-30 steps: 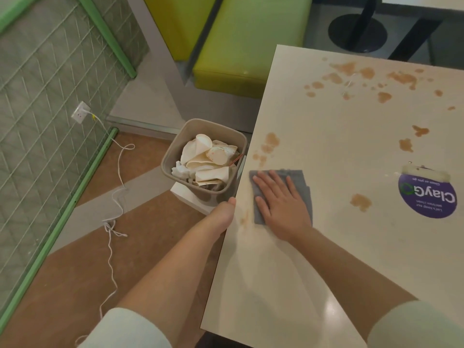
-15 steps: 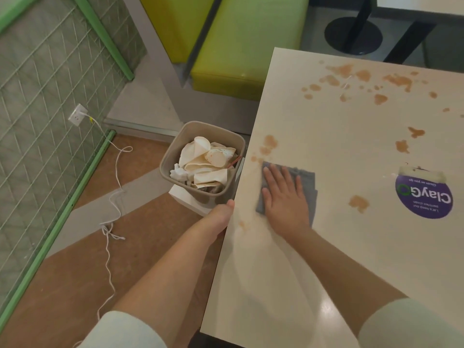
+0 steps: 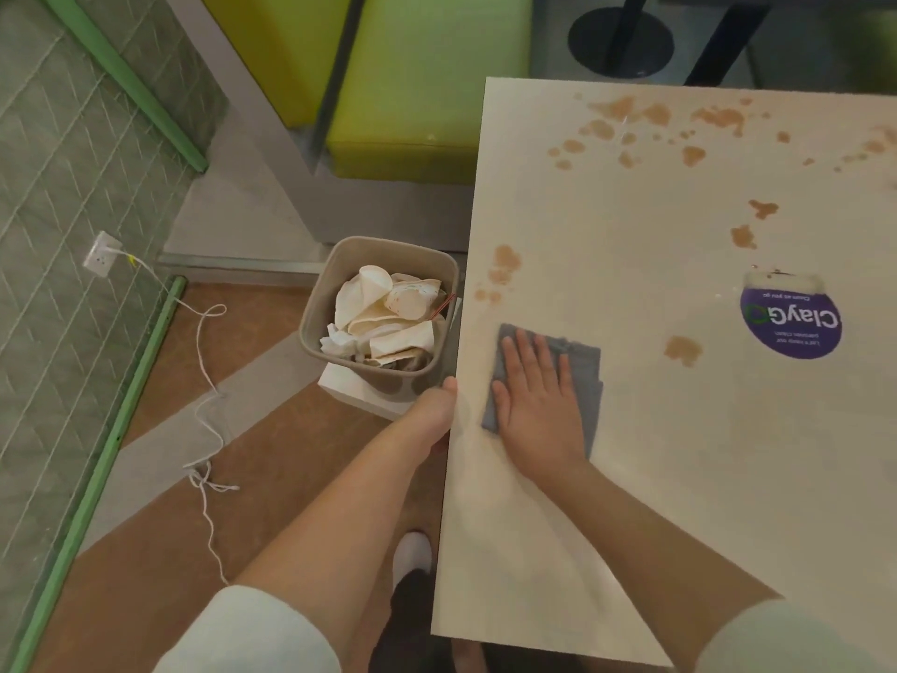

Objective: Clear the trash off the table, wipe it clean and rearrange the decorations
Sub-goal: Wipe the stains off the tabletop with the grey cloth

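My right hand (image 3: 539,405) presses flat, fingers straight, on a folded grey cloth (image 3: 585,376) near the left edge of the cream table (image 3: 679,502). Just beyond the cloth lies a brown stain (image 3: 505,264). Another brown stain (image 3: 682,349) sits to the cloth's right, and several more spread across the far side (image 3: 626,114). My left hand (image 3: 432,410) grips the table's left edge, thumb on top and fingers hidden underneath. A purple round sticker (image 3: 791,318) is stuck on the table at the right.
A beige bin (image 3: 310,323) full of crumpled paper trash (image 3: 388,318) stands on the floor against the table's left edge. Green bench seats (image 3: 412,89) lie beyond. A white cable (image 3: 206,391) trails over the floor from a wall socket. My shoe (image 3: 412,551) shows below.
My right hand slid the cloth a little to the right and toward the stain, then back toward me. A faint smear near the table edge has faded. The left hand kept its hold.
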`<action>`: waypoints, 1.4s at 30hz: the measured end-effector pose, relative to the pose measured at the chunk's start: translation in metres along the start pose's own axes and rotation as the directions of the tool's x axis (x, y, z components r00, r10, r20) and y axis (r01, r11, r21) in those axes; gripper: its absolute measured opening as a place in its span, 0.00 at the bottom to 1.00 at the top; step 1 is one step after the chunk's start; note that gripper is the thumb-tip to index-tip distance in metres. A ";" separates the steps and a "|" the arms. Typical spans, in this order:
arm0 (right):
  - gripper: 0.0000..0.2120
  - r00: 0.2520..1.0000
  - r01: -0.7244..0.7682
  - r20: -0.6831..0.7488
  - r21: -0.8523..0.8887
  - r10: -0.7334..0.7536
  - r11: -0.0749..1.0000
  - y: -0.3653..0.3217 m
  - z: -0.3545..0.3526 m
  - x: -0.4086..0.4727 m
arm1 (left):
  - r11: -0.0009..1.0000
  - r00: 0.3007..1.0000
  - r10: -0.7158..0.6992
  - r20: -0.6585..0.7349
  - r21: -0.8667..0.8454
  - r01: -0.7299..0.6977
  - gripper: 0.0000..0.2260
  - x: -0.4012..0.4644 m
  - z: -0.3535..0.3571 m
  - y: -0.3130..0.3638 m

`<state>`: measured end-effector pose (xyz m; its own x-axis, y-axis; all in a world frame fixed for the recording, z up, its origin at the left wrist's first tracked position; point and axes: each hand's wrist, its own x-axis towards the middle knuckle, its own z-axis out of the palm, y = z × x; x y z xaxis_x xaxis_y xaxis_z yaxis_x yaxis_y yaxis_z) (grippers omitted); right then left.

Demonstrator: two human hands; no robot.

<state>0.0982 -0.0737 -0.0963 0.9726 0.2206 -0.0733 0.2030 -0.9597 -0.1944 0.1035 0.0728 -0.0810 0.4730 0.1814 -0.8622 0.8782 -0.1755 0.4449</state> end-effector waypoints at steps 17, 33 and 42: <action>0.26 0.989 -0.146 0.002 0.087 0.146 0.985 -0.032 0.007 -0.070 | 0.857 0.883 0.440 -0.163 0.368 -0.360 0.25 -0.020 0.006 -0.026; 0.26 0.995 -0.095 0.015 0.037 0.094 0.995 0.022 -0.003 -0.066 | 0.802 0.844 0.482 -0.235 0.507 -0.317 0.25 -0.022 0.011 -0.027; 0.26 0.992 -0.128 -0.003 0.057 0.128 0.990 0.006 0.001 -0.054 | 0.810 0.744 0.551 -0.379 0.459 -0.366 0.12 -0.025 0.020 -0.016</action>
<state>0.0467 -0.0913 -0.0941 0.9910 0.0953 -0.0944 0.0704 -0.9684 -0.2392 0.0757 0.0519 -0.0713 0.8621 0.4051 -0.3043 0.5058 -0.6525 0.5642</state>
